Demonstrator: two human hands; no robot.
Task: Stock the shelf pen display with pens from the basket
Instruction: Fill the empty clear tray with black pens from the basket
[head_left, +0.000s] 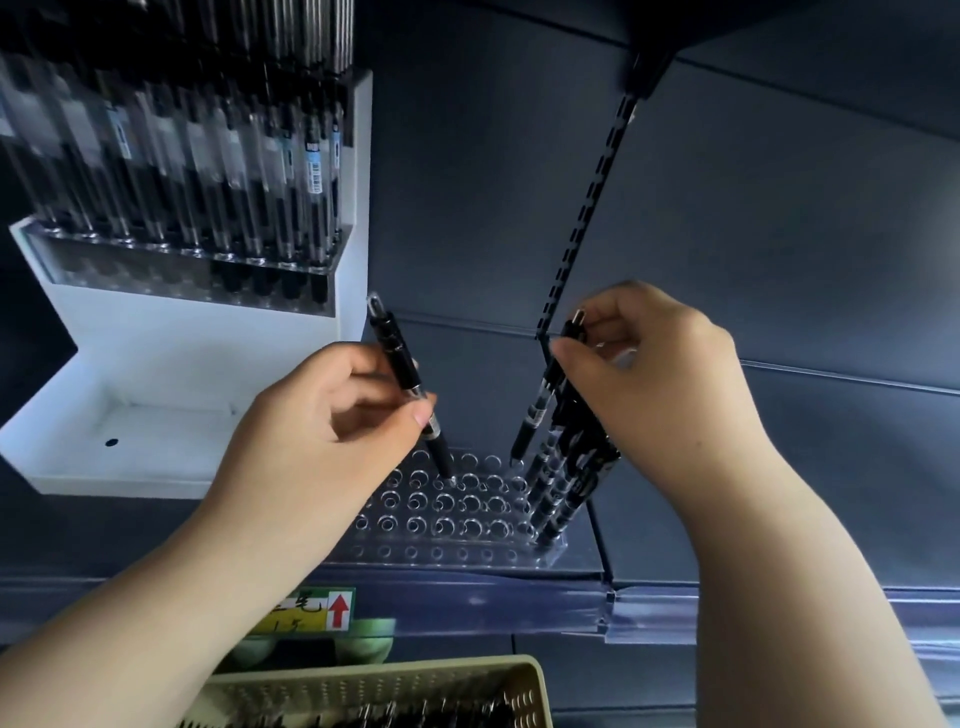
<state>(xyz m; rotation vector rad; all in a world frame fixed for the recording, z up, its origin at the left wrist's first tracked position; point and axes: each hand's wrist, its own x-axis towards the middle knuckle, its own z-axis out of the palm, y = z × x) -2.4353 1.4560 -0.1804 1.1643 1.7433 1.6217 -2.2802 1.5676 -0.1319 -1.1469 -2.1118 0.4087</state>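
head view: we see both hands over the clear rack (441, 525) near the front edge of the shelf (641, 545).
left hand: our left hand (332, 415) pinches a black pen (402, 364), tip at a hole in the rack's back row.
right hand: our right hand (649, 374) grips a second pen (537, 410) by its top, tip just above the rack.
stocked pens: the row of pens (563, 493) fills the rack's right end.
basket: the basket (530, 680) sits below the shelf's front edge.
white stand: the white stand (182, 364) at the shelf's left holds pens.

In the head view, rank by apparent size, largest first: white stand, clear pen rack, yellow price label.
1. white stand
2. clear pen rack, partly behind the left hand
3. yellow price label
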